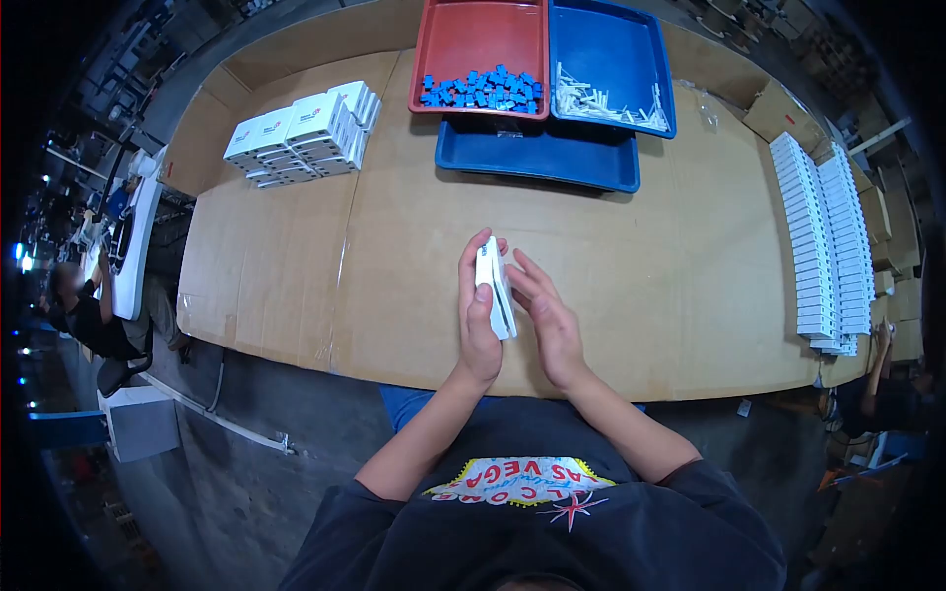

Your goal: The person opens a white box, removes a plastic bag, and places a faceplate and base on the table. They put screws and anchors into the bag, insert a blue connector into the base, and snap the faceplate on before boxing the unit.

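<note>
A slim white box stands on edge above the cardboard tabletop, close to the front edge. My left hand is closed around it, thumb on the near face and fingers wrapped over the far end. Along the box's right side runs a dark gap, as if a panel stands slightly apart there. My right hand is held just right of the box with its fingers stretched out. Whether its fingertips touch the box is hard to tell.
At the back, a red tray holds small blue parts and a blue tray holds white sticks. Another blue tray sits before them. White boxes are stacked left and in rows right. A person is at far left.
</note>
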{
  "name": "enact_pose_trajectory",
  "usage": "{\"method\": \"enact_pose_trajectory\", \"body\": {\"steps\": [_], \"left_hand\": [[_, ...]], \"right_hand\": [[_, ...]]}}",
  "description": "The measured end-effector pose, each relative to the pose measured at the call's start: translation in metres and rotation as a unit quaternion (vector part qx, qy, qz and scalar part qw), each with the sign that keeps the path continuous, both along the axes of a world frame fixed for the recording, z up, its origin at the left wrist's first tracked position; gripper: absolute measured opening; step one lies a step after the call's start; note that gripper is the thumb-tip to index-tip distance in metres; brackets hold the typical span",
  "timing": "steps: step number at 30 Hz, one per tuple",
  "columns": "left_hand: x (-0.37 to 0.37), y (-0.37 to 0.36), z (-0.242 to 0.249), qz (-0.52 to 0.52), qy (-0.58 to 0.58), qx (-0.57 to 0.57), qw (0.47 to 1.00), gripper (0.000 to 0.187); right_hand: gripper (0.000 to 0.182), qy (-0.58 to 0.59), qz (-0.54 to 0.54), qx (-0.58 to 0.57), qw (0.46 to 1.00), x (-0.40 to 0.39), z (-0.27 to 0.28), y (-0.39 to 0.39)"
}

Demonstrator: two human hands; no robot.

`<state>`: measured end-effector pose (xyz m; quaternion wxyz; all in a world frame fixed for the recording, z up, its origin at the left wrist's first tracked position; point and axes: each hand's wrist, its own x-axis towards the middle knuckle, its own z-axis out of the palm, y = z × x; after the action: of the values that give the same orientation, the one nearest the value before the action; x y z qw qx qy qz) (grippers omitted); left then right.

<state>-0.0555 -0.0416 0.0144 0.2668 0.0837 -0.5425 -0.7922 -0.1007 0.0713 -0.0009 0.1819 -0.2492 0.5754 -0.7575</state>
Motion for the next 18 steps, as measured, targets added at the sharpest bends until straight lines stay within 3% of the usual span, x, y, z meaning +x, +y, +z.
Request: {"method": "enact_pose_trajectory", "body": {"steps": [3,7,11,14,18], "left_hand": [[0.005,0.007,0.008,-0.003,-0.007,-0.001,1.000,0.084],[0.005,0.004,-0.004,-0.033,0.003,-0.098,0.995,0.092],[0.005,0.007,-0.002,-0.055,-0.006,-0.087,0.995,0.100],[0.006,0.012,0.005,-0.057,-0.009,-0.075,0.996,0.103],[0.005,0.009,0.007,-0.041,-0.009,-0.096,0.995,0.104]], "right_hand": [[0.045,-0.307,0.049,-0.013,0.950,-0.016,-0.020,0.001],[0.042,-0.513,0.210,-0.230,0.800,-0.017,-0.023,0.008],[0.041,-0.494,0.238,-0.245,0.799,-0.018,-0.044,0.013],[0.032,-0.487,0.196,-0.200,0.827,-0.017,-0.038,0.013],[0.035,-0.481,0.146,-0.162,0.849,-0.018,-0.031,0.009]]}}
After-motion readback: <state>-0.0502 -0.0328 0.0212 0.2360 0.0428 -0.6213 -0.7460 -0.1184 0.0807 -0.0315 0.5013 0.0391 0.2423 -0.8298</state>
